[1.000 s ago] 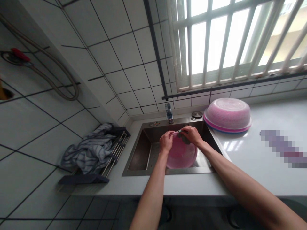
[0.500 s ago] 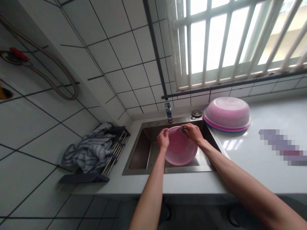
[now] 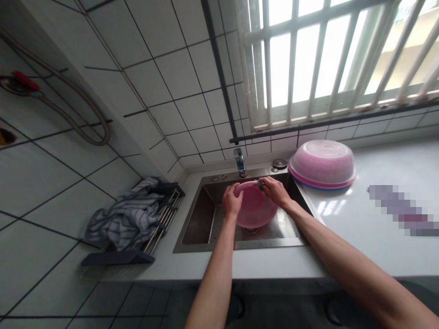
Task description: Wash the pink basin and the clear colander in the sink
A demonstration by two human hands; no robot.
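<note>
A pink plastic basin [image 3: 257, 211] is tilted inside the steel sink [image 3: 197, 224], its inside facing me. My left hand [image 3: 232, 201] grips the basin's rim at the left, fingers behind it and thumb in front. At the rim's upper right, my right hand [image 3: 274, 189] is closed on a small grey-green scouring pad [image 3: 261, 185], pressed against the edge. Part of the pad is hidden under the fingers. Behind the basin stands the faucet [image 3: 239, 161]; I cannot make out any water running from it.
Upturned pink basins [image 3: 322, 162] are stacked on the counter [image 3: 343, 224] right of the sink. On the left, a striped cloth [image 3: 128, 217] lies over a metal rack [image 3: 161, 224]. A drain stopper [image 3: 280, 163] sits behind the sink. A pixelated item [image 3: 401, 208] lies at far right.
The basin has tipped, its lower side rising and uncovering the sink drain below it. Both hands keep hold, the right staying with the pad at the rim.
</note>
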